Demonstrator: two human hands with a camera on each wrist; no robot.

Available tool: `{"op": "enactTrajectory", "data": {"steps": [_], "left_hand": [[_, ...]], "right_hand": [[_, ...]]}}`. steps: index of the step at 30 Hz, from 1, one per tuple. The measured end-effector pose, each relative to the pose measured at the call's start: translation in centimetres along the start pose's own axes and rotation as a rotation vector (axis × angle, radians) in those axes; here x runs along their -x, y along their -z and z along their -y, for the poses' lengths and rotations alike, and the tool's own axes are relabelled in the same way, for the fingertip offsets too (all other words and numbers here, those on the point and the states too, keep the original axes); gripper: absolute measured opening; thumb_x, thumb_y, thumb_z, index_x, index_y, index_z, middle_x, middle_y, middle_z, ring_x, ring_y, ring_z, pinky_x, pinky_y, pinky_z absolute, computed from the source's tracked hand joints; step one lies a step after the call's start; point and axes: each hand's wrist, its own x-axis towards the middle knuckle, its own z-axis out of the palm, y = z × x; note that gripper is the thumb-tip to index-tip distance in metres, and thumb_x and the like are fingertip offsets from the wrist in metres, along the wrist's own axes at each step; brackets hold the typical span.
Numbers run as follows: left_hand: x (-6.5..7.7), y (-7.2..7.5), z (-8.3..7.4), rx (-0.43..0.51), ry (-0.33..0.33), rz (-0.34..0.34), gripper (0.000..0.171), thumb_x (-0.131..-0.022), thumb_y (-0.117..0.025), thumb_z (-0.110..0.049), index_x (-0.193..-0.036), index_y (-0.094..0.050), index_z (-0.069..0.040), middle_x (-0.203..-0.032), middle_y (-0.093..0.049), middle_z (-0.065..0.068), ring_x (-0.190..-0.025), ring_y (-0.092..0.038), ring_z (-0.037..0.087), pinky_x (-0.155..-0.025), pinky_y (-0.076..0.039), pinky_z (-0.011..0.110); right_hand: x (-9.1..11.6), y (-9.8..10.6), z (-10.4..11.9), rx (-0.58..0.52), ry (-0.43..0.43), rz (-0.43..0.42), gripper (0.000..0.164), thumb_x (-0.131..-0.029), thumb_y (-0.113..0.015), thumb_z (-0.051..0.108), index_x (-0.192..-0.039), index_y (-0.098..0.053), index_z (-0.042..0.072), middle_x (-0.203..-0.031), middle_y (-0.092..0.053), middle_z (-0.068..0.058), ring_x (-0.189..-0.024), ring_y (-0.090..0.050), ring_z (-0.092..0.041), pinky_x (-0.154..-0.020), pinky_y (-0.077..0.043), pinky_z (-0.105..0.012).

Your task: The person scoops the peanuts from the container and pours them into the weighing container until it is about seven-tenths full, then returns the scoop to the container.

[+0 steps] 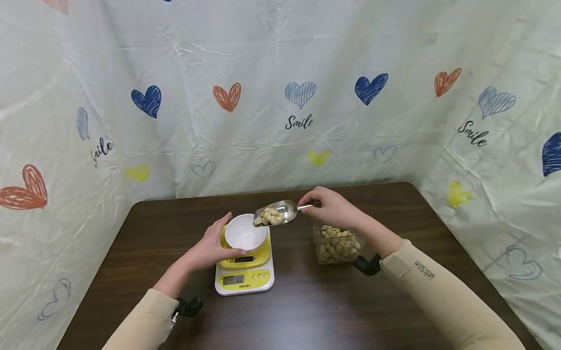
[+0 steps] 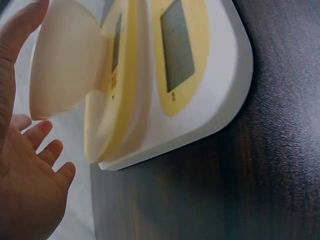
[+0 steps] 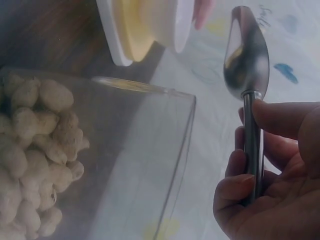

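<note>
A small white bowl (image 1: 246,232) stands on the yellow top of a kitchen scale (image 1: 245,291), whose display reads 0.0. My left hand (image 1: 211,245) holds the bowl from the left, thumb on its near side and fingers round the far side. In the left wrist view the thumb lies at the rim of the bowl (image 2: 67,60). My right hand (image 1: 332,206) grips the handle of a metal scoop (image 1: 286,210), its fingers curled round it in the right wrist view. Unshelled peanuts (image 1: 269,216) lie in the scoop, whose front edge overlaps the bowl's right rim.
Right of the scale, below my right forearm, a clear plastic box (image 1: 320,249) holds many peanuts (image 3: 37,165). All this stands on a dark brown wooden table (image 1: 298,322). A white curtain (image 1: 264,49) with printed hearts hangs behind and at both sides.
</note>
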Motion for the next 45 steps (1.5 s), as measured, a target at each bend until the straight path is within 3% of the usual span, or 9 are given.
{"op": "enactTrajectory", "data": {"steps": [10,19,33,40,45], "left_hand": [[-0.3,-0.4,0.2,-0.011,0.027,0.016,0.119,-0.077,-0.084,-0.059,-0.164,-0.018,-0.012,-0.164,-0.026,0.018,-0.149,-0.02,0.04,-0.113,-0.026,0.065],[-0.6,-0.5,0.1,-0.007,0.018,0.003,0.115,-0.078,-0.084,-0.058,-0.163,-0.024,-0.009,-0.161,-0.033,0.016,-0.145,-0.026,0.038,-0.112,-0.028,0.062],[-0.4,-0.5,0.2,0.006,0.018,0.007,0.114,-0.079,-0.084,-0.056,-0.163,-0.023,-0.01,-0.161,-0.032,0.018,-0.146,-0.025,0.039,-0.113,-0.028,0.063],[-0.1,-0.2,0.0,0.005,0.021,0.009,0.12,-0.078,-0.085,-0.056,-0.165,-0.015,-0.01,-0.165,-0.024,0.018,-0.15,-0.018,0.04,-0.116,-0.022,0.064],[0.2,0.8,-1.1,0.015,-0.007,-0.027,0.12,-0.079,-0.085,-0.052,-0.165,-0.013,-0.011,-0.165,-0.027,0.013,-0.151,-0.017,0.038,-0.116,-0.021,0.063]], "right_hand": [[-1.7,-1.3,0.5,0.157,0.053,-0.008,0.017,-0.102,-0.066,0.024,-0.115,-0.075,0.017,-0.113,-0.062,-0.002,-0.1,-0.058,-0.02,-0.084,-0.049,-0.042],[-1.9,-1.5,1.9,0.344,0.111,-0.062,0.016,-0.101,-0.068,0.02,-0.114,-0.077,0.015,-0.106,-0.061,-0.001,-0.097,-0.055,-0.022,-0.081,-0.047,-0.039],[-1.3,-0.9,1.6,0.329,0.121,-0.088,0.016,-0.1,-0.069,0.018,-0.114,-0.077,0.014,-0.11,-0.063,-0.004,-0.102,-0.056,-0.026,-0.082,-0.047,-0.041],[-0.3,0.7,1.4,0.277,0.103,-0.102,0.017,-0.101,-0.068,0.021,-0.116,-0.076,0.016,-0.114,-0.063,-0.002,-0.11,-0.056,-0.027,-0.087,-0.048,-0.044],[1.0,2.4,0.7,0.255,0.093,-0.12,0.018,-0.101,-0.068,0.02,-0.117,-0.076,0.017,-0.116,-0.063,-0.002,-0.111,-0.055,-0.026,-0.089,-0.047,-0.045]]}}
